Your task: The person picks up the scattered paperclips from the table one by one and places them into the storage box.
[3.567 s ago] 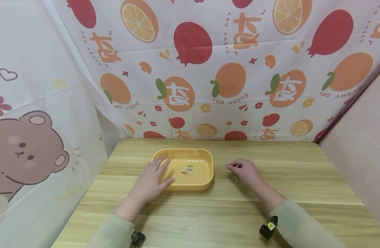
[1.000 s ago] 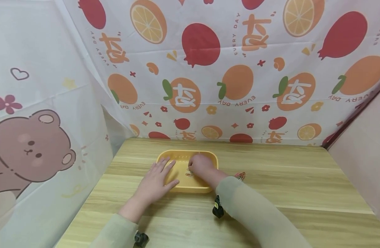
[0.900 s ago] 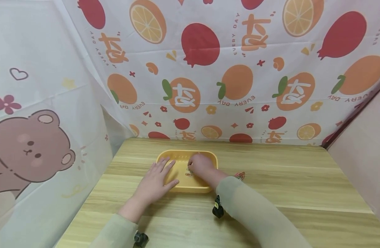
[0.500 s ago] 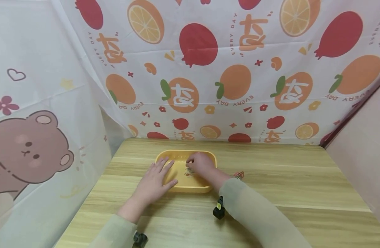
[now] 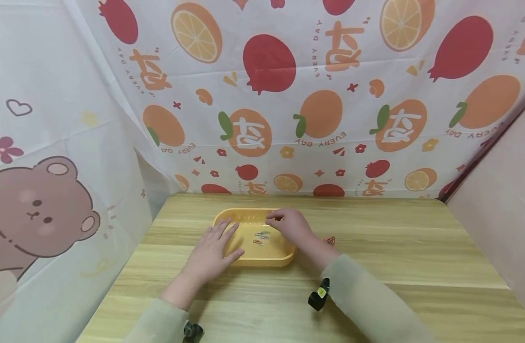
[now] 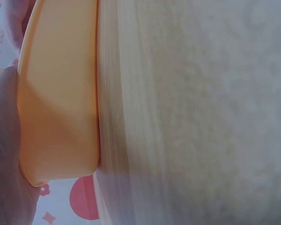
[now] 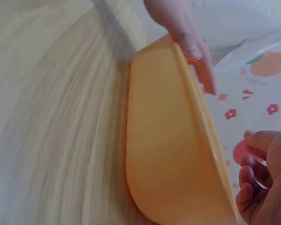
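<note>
Here, left hand (image 5: 208, 248) rested spread on the tray (image 5: 262, 262) at nine o'clock, paper clips (image 5: 264, 237) lay near its middle, and right hand (image 5: 294, 226), loosely curled, apparently empty, hovered at two o'clock.

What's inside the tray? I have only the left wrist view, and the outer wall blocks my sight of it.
Observer: Several paper clips lie loose on the floor of the yellow tray.

Operator: Copy. Are any clips outside it?

Observer: Yes, a small bunch of reddish paper clips lies on the wooden table, to the right of the tray.

Operator: And where exactly is the right hand?

Observer: Its fingertips are over the right part of the tray. Whether they pinch anything, I can't tell. That's the right hand.
</note>
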Action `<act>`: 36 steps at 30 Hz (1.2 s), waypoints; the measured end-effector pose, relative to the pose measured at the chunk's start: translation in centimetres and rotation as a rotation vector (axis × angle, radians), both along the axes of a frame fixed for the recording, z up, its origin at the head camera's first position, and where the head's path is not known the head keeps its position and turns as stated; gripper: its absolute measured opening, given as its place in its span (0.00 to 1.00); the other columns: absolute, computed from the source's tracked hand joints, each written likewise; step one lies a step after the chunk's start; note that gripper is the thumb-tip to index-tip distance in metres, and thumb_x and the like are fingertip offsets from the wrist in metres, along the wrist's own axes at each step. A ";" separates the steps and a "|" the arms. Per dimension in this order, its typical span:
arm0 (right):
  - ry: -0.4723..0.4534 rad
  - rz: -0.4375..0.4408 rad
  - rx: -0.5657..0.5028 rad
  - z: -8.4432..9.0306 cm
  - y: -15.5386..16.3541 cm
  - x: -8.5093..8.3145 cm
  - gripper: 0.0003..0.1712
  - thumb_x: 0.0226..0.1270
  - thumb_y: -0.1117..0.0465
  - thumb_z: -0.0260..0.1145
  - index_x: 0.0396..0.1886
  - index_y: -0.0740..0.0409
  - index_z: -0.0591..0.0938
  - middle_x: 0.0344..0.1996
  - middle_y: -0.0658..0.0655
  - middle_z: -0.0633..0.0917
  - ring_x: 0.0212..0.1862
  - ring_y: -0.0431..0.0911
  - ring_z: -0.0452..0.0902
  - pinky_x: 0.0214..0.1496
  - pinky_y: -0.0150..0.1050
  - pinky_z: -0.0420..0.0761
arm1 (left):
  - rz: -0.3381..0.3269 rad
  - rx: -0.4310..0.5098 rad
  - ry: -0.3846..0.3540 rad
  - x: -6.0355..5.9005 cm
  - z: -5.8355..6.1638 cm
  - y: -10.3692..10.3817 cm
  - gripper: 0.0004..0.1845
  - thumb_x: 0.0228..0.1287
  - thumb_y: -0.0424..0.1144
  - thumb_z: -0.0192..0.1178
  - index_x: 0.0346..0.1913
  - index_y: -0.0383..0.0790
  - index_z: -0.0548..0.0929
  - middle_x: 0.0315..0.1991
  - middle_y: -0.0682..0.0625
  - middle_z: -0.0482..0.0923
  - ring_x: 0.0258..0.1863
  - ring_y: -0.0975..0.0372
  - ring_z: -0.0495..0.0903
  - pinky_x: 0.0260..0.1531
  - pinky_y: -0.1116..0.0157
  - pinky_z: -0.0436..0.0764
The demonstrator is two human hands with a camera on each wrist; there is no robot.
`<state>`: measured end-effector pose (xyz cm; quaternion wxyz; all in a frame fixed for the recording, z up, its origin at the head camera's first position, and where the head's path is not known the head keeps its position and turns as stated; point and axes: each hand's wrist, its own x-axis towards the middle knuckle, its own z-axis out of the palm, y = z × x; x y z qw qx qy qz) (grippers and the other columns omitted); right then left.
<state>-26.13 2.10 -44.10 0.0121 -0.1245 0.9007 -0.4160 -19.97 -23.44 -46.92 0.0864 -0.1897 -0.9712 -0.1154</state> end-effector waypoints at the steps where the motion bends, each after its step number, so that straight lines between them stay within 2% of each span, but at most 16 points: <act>1: -0.004 -0.004 -0.019 0.2 0.5 0.2 0.13 0.66 0.51 0.70 0.46 0.49 0.90 0.41 0.46 0.86 0.41 0.44 0.76 0.42 0.40 0.80 | 0.001 0.002 0.000 0.0 0.0 0.0 0.42 0.66 0.66 0.54 0.77 0.48 0.61 0.78 0.45 0.54 0.77 0.50 0.51 0.76 0.48 0.46; 4: -0.011 -0.029 -0.059 0.5 2.0 0.8 0.12 0.65 0.51 0.71 0.45 0.48 0.90 0.38 0.46 0.85 0.39 0.44 0.76 0.38 0.39 0.79 | 0.001 0.014 0.002 0.0 -0.1 0.0 0.42 0.66 0.65 0.57 0.77 0.48 0.61 0.78 0.45 0.54 0.77 0.50 0.51 0.76 0.47 0.46; 8: -0.014 -0.073 -0.059 0.3 4.5 1.5 0.11 0.65 0.50 0.71 0.43 0.47 0.90 0.34 0.46 0.84 0.37 0.44 0.75 0.37 0.38 0.77 | 0.000 0.020 0.013 -0.1 -0.2 0.0 0.42 0.66 0.64 0.58 0.77 0.48 0.62 0.78 0.45 0.54 0.77 0.49 0.51 0.75 0.47 0.47; 17: 0.003 -0.143 -0.055 -1.8 11.5 2.9 0.14 0.64 0.52 0.72 0.45 0.53 0.90 0.35 0.49 0.87 0.34 0.44 0.80 0.35 0.37 0.78 | 0.003 -0.004 0.004 -0.3 -0.5 -0.2 0.43 0.67 0.68 0.53 0.77 0.49 0.61 0.78 0.45 0.53 0.77 0.50 0.51 0.75 0.46 0.48; 22: 0.010 -0.185 -0.051 -3.1 14.8 3.5 0.15 0.65 0.54 0.71 0.46 0.57 0.89 0.38 0.51 0.88 0.35 0.43 0.76 0.35 0.36 0.77 | 0.005 -0.005 -0.006 -0.3 -0.4 -0.2 0.43 0.67 0.68 0.52 0.77 0.49 0.60 0.78 0.46 0.52 0.77 0.50 0.50 0.75 0.47 0.47; 29: -0.068 -0.222 -0.071 -4.0 17.0 4.0 0.17 0.66 0.53 0.70 0.49 0.57 0.88 0.38 0.52 0.86 0.35 0.44 0.75 0.31 0.36 0.78 | 0.001 -0.001 0.010 -0.2 -0.4 -0.2 0.43 0.66 0.68 0.53 0.77 0.48 0.61 0.78 0.45 0.54 0.77 0.49 0.51 0.75 0.46 0.47; 36: -0.078 -0.216 -0.048 -4.2 17.4 3.9 0.17 0.66 0.52 0.70 0.49 0.57 0.88 0.36 0.52 0.85 0.34 0.44 0.74 0.30 0.36 0.77 | 0.001 0.006 0.016 -0.2 -0.4 -0.1 0.43 0.66 0.69 0.52 0.77 0.48 0.62 0.77 0.45 0.54 0.76 0.49 0.52 0.75 0.46 0.48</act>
